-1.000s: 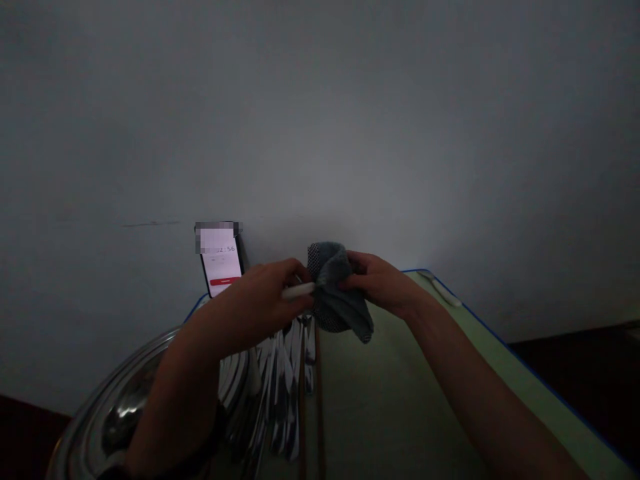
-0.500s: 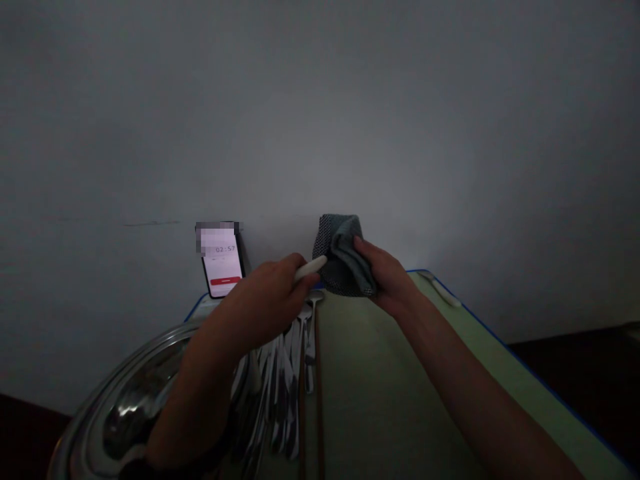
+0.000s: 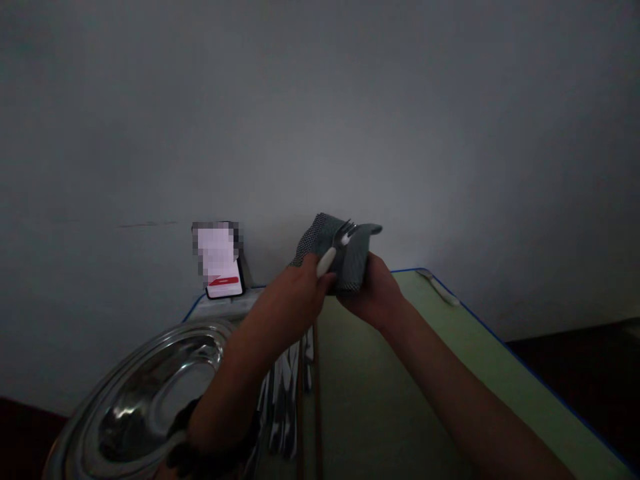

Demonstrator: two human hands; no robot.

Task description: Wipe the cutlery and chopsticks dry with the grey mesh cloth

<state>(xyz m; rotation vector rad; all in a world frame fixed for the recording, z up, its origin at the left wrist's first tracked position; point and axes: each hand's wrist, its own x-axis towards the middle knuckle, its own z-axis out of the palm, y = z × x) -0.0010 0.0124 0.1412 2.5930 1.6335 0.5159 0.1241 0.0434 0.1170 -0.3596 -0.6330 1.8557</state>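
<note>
- Farthest left: basin [image 3: 125, 360], metal, shining inside, sitting just beside the left forearm.
- Phone [image 3: 224, 270], leaning upright against the wall; screen mostly blurred out.
- Cutlery [image 3: 286, 407], metal, lying in a bunch; partly disappearing under the left forearm.
- Left hand [image 3: 303, 287]: thumb and fingers closing in a pinch on the fork's white handle, no gap showing.
- Sticks [image 3: 319, 407], two, brown, long, lying side by side to the right of the bunch.
- Fork [image 3: 327, 262], one, raised above the table's far edge; handle sloping up to the right, tines lying over the cloth.
- Cloth [image 3: 353, 263], grey-green with checked edging; spreading under the fork's head, one corner jutting right.
- Right hand [image 3: 376, 293]: bearing up the cloth from below and right, fingers curling round it; tips being hidden, grip pressure cannot be told.
- For good handling, in judgement: left pinch holding steady, right hand folding cloth over both faces, light strokes running from neck toward tips, tines not snagging the weave.
- Table [image 3: 420, 380], green, blue-edged, running beneath.
- Farthest right: white-handled utensil [image 3: 443, 292], lying along the edge.
</note>
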